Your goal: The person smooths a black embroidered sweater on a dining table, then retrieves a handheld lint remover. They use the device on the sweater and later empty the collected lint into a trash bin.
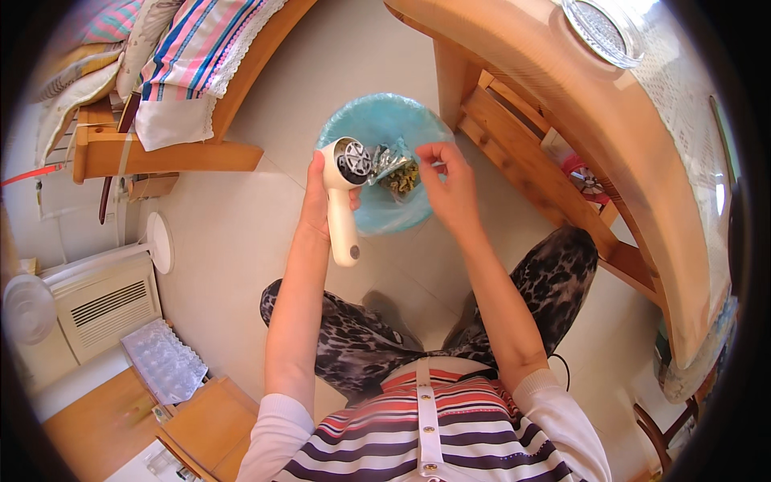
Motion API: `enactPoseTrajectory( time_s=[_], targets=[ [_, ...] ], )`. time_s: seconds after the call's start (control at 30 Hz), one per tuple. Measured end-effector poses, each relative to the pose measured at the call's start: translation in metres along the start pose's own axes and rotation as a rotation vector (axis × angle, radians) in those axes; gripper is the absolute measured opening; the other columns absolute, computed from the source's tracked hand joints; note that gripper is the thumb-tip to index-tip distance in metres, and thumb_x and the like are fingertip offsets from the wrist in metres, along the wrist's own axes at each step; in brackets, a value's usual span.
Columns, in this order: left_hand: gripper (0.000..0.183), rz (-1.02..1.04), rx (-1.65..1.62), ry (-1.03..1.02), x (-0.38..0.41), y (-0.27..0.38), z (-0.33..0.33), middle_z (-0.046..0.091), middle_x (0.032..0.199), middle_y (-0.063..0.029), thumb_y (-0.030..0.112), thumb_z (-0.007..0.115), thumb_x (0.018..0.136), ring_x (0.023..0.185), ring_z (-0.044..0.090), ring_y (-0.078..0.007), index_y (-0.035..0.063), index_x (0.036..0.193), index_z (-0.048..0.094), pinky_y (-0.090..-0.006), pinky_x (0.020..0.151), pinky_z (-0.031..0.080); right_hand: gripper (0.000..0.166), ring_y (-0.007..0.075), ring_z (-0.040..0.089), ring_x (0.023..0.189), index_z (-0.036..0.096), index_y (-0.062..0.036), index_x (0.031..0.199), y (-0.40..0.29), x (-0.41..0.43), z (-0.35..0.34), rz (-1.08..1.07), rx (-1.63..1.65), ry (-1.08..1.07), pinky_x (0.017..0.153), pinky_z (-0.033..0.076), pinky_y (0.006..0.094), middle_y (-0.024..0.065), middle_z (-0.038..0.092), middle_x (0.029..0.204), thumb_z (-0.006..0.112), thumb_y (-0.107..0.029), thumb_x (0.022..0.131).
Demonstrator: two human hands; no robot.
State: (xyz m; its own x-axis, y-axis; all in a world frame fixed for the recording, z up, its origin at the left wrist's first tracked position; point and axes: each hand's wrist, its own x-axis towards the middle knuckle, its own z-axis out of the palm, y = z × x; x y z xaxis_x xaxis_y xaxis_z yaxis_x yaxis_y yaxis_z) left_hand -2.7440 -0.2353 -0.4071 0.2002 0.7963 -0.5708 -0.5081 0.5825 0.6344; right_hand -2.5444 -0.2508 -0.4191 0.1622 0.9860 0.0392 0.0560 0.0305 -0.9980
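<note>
My left hand (319,196) is closed around the head of a cream handheld electric appliance (343,223), perhaps a fabric shaver. Its round end faces up and shows a dark cavity with a silvery spoked part inside; the handle points down towards me. Beneath it on the floor stands a bin lined with a turquoise plastic bag (391,224). In the bag lie a crumpled silvery wrapper (388,161) and yellowish-brown scraps (400,179). Over the bin's right side is my right hand (447,181), its fingers bent, thumb and forefinger close together; whether something small is between them cannot be told.
A wooden table (650,132) with a lace cover and a round glass dish (602,33) curves along the right. At the upper left is a wooden bench (168,159) with striped cloth (187,54). A white heater (108,307) and a wooden cabinet (208,428) stand left.
</note>
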Motion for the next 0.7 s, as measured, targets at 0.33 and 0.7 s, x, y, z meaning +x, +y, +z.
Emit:
enactPoseTrajectory(
  time_s=[0.33, 0.7],
  targets=[
    [0.057, 0.164, -0.192, -0.098, -0.008, -0.018, -0.002, 0.057, 0.087, -0.0062, 0.060, 0.038, 0.087, 0.056, 0.050, -0.0154, 0.0094, 0.109, 0.051, -0.0249, 0.037, 0.040, 0.017, 0.0160, 0.054, 0.075, 0.060, -0.0016, 0.084, -0.028, -0.033, 0.039, 0.066, 0.062, -0.062, 0.068, 0.046, 0.0284, 0.0057, 0.056, 0.083, 0.069, -0.009, 0.071],
    [0.068, 0.263, -0.127, 0.070, -0.013, -0.019, 0.014, 0.058, 0.094, -0.0035, 0.067, 0.044, 0.080, 0.069, 0.056, -0.0126, 0.0113, 0.118, 0.048, -0.0260, 0.043, 0.043, 0.015, 0.0177, 0.054, 0.074, 0.060, -0.0023, 0.081, -0.033, -0.031, 0.052, 0.107, 0.059, -0.006, 0.068, 0.045, 0.0307, 0.0065, 0.055, 0.082, 0.068, -0.011, 0.072]
  ],
)
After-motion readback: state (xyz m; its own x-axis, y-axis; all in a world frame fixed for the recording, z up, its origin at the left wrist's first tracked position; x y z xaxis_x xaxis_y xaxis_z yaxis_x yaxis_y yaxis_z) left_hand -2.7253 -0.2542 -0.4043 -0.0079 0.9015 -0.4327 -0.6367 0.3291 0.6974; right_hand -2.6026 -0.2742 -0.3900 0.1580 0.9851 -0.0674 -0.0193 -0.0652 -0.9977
